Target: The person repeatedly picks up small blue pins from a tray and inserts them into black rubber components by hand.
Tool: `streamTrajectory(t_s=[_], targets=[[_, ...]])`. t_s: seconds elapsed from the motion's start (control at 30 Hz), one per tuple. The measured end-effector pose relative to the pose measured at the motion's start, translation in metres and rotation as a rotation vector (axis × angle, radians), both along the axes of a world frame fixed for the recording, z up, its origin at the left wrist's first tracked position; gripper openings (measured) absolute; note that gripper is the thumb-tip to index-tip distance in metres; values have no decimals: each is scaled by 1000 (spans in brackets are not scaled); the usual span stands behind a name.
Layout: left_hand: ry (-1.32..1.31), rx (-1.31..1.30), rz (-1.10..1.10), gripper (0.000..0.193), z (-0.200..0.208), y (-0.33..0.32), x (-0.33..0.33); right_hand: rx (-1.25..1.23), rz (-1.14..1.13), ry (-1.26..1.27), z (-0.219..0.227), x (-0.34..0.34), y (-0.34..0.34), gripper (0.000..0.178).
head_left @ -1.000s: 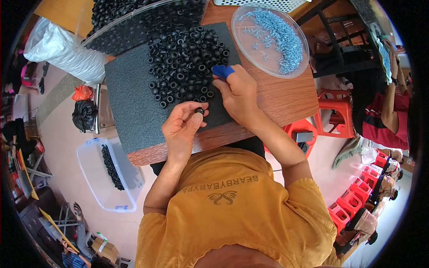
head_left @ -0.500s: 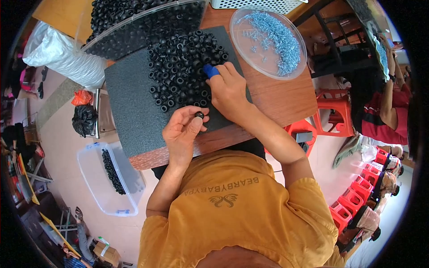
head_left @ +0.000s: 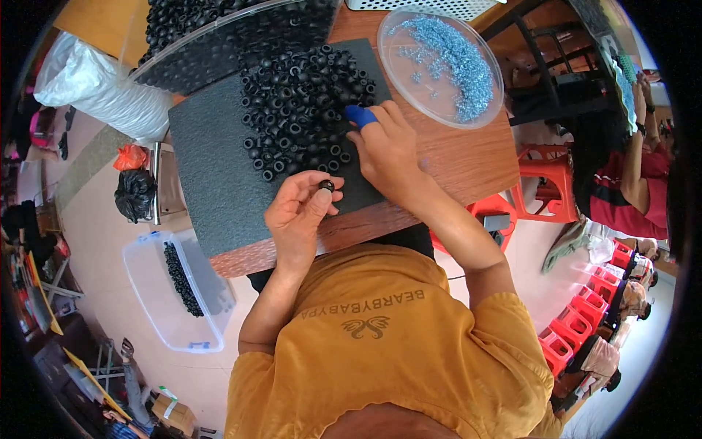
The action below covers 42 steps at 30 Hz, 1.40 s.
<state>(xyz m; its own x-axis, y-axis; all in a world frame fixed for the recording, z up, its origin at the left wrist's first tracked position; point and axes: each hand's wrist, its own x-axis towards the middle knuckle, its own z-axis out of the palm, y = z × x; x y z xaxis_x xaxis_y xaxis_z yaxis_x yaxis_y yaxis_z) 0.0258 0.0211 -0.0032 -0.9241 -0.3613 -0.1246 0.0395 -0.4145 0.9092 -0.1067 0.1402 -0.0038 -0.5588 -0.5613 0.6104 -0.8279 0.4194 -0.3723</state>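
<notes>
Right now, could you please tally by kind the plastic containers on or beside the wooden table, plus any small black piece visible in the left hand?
Clear rectangular tubs: 2
Round clear tray: 1
White perforated basket: 1
Small black piece in the left hand: 1
Total: 5

The heaped black pieces (head_left: pixel 300 110) at upper centre look smooth and faintly glossy, on a matt, rough-textured dark grey mat (head_left: pixel 201 157) over a brown tabletop (head_left: pixel 475 157) with a wood grain and slight sheen. At upper right, a clear, shiny plastic tray (head_left: pixel 398 80) bears glittering blue beads (head_left: pixel 472 69). The white sack (head_left: pixel 102 84) at upper left is wrinkled and glossy; the mustard shirt (head_left: pixel 387 358) at lower centre is soft, matt cloth.
</notes>
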Motion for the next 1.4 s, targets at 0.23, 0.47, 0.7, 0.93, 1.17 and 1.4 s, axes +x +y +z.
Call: streamTrajectory(t_s=[0.23, 0.47, 0.7, 0.93, 1.17, 1.4], targets=[[16, -5, -34, 21, -2, -1, 1, 100, 51, 10, -5, -2, -2, 31], [-4, 58, -9, 23, 6, 1, -1, -36, 77, -265, 29, 23, 20, 25], [66, -79, 60, 22, 12, 9, -9, -145, 193, -305, 41, 42, 16, 33], [3, 287, 20, 21, 17, 14, -17, -268, 171, -167, 29, 51, 12, 31], [37, 240, 60, 22, 17, 19, -15, -245, 132, -159, 26, 55, 15, 34], [10, 259, 28, 20, 19, 16, -19, -261, 130, -245, 33, 54, 18, 30]])
